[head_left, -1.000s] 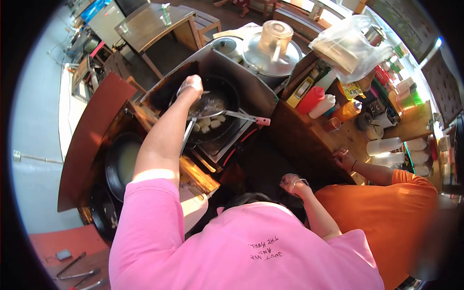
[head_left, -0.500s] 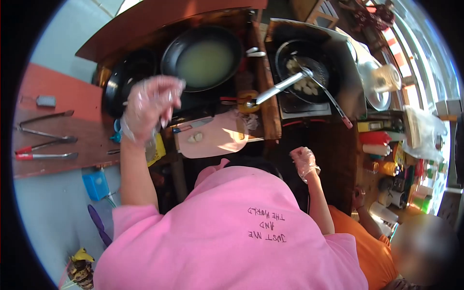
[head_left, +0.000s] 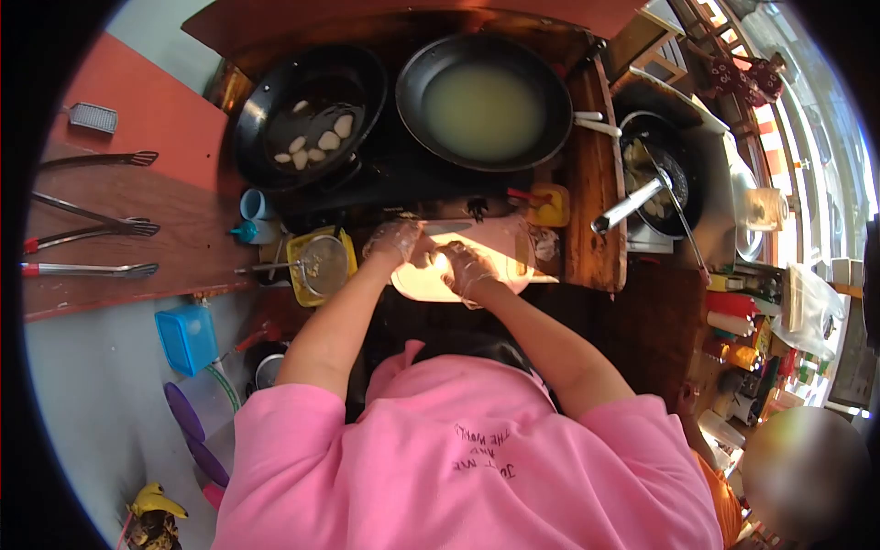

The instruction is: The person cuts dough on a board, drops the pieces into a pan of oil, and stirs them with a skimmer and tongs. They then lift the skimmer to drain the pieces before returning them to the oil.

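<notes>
Both of my hands wear clear plastic gloves and meet low over the pink cutting board [head_left: 500,240]. In my right hand [head_left: 469,273] a small pale piece [head_left: 441,264], like dough, shows between curled fingers. Close beside it, my left hand [head_left: 396,242] has its fingers bent inward; whether they hold anything is hidden. Behind the hands a knife [head_left: 449,226] lies on the board. Farther back on the left, a black pan [head_left: 249,128] holds several pale pieces in oil. To its right, a second black pan [head_left: 559,110] contains yellowish liquid.
A strainer [head_left: 324,265] rests over a yellow container [head_left: 301,291] left of the board. Several tongs [head_left: 101,269] and a grater [head_left: 93,117] lie on the left-hand counter. At right, another pan [head_left: 692,188] holds pieces and long-handled utensils. A person in an orange top [head_left: 724,495] is at lower right.
My left hand has come down from beside the left pan to the board. My right hand has moved left to join it. The view has shifted, showing more of the left pan.
</notes>
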`<state>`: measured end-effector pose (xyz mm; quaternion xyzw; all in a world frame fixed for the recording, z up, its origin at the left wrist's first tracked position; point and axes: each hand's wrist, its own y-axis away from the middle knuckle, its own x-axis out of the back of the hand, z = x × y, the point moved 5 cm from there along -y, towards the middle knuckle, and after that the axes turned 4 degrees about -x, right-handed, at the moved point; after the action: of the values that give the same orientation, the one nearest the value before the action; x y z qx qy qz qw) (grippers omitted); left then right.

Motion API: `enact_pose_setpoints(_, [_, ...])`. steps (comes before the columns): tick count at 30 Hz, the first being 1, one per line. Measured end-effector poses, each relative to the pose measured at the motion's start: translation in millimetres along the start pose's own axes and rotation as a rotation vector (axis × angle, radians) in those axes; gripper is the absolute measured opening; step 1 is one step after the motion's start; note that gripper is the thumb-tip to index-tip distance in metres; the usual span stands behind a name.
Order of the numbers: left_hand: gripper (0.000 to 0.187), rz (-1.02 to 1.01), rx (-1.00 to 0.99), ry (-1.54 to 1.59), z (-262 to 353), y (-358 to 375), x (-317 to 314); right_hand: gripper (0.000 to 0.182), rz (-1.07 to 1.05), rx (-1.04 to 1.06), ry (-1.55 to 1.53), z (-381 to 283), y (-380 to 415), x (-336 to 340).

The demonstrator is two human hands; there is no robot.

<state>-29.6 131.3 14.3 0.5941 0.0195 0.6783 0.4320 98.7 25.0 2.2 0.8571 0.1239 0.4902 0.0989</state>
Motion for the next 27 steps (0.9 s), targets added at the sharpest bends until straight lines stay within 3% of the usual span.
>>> enact_pose_setpoints(3, [0.041, -0.05, 0.02, 0.012, -6, -11, 1, 0.037, -0.093, -0.068, 0.15, -7, -35, -28])
enact_pose_setpoints(8, [0.033, -0.069, -0.113, -0.16, -3, -19, -2, 0.033, -0.151, -0.29, 0.102, 12, -56, -53])
enact_pose_setpoints(11, [0.037, 0.091, -0.272, -0.249, -6, -19, -17, 0.038, 0.002, -0.336, 0.005, 35, -36, -33])
enact_pose_setpoints(14, [0.037, -0.105, -0.158, -0.223, 25, 4, 33, 0.047, 0.093, -0.477, -0.027, 66, -14, -19])
enact_pose_setpoints(16, [0.035, -0.191, -0.097, -0.21, 26, 5, 30, 0.05, 0.118, -0.521, -0.008, 83, -1, -14])
enact_pose_setpoints(18, [0.028, -0.056, -0.067, 0.0, 17, 1, 17, 0.058, 0.087, -0.626, -0.12, 104, 16, -15])
enact_pose_setpoints(19, [0.028, -0.081, -0.098, -0.005, 25, 11, 13, 0.058, 0.086, -0.665, -0.127, 112, 23, -19])
enact_pose_setpoints(21, [0.032, 0.159, -0.118, 0.247, 39, 40, 15, 0.061, 0.114, -0.584, -0.238, 118, 31, -25])
enact_pose_setpoints(25, [0.022, 0.362, -0.167, 0.285, 52, 49, -64, 0.055, 0.118, -0.493, -0.526, 122, 48, -23])
enact_pose_setpoints(27, [0.026, 0.266, -0.102, 0.098, 60, 44, -95, 0.049, 0.145, -0.514, -0.623, 131, 44, -36])
